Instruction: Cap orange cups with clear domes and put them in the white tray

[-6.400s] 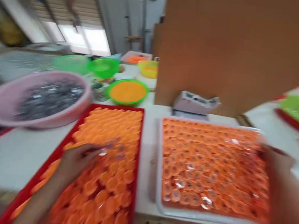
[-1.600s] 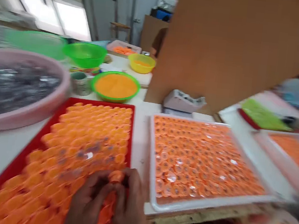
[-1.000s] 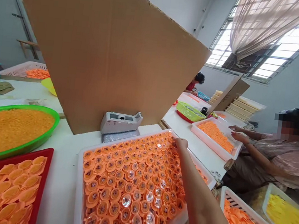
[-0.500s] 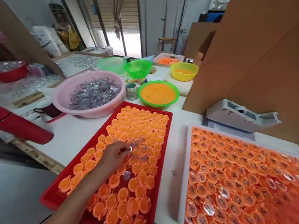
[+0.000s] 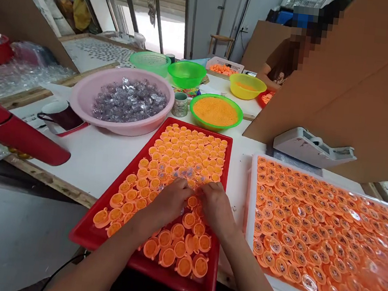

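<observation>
Above the middle of a red tray [image 5: 178, 285], my left hand [image 5: 176, 198] and my right hand [image 5: 214, 207] meet with their fingertips close together. Each hand is closed in a pinch; the backs of the hands hide what is between the fingers. Rows of small orange cups [image 5: 167, 257], each with a tiny handle and filled with orange powder, cover much of the tray. Small clear discs [image 5: 187, 172] lie loose on the cups just beyond my fingertips.
To the right, a white tray [image 5: 252, 194] holds orange pieces with printed clear tops. Behind stand a pink basin [image 5: 80, 97] of clear plastic pieces, a green bowl of orange powder [image 5: 215, 110] and a printed mug [image 5: 180, 105]. A red flask [image 5: 37, 139] lies left. Another person [image 5: 277, 61] sits beyond the cardboard.
My right hand has come in from out of sight to meet my left, which has moved slightly right. The camera view has shifted, and another person now shows at the back right.
</observation>
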